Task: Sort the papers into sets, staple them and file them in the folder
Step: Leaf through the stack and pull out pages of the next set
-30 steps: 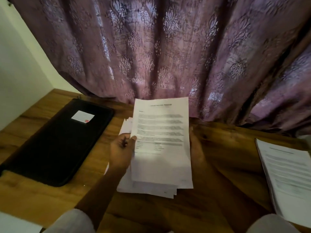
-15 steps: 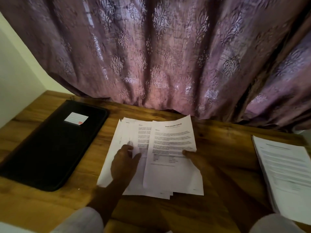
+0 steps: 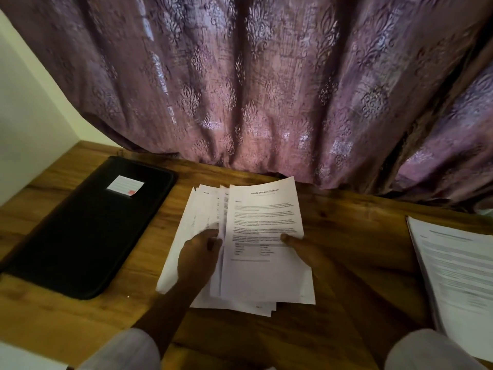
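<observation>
A loose pile of printed white papers (image 3: 186, 265) lies on the wooden table (image 3: 346, 236) in front of me. My left hand (image 3: 198, 260) rests on the pile, its fingers at the edges of the sheets on the left. My right hand (image 3: 298, 245) pinches the right edge of the top printed sheet (image 3: 262, 222), thumb on top. A closed black folder (image 3: 88, 225) with a small white label (image 3: 124, 185) lies flat to the left. A second stack of printed papers (image 3: 458, 273) sits at the right edge of the table. No stapler is in view.
A purple patterned curtain (image 3: 266, 89) hangs along the table's far edge. A pale wall (image 3: 29, 124) closes off the left side. My light sleeves (image 3: 125, 351) show at the bottom.
The sheets I held upright have come down onto the table. The top sheet has shifted right, and my left hand now rests on the pile.
</observation>
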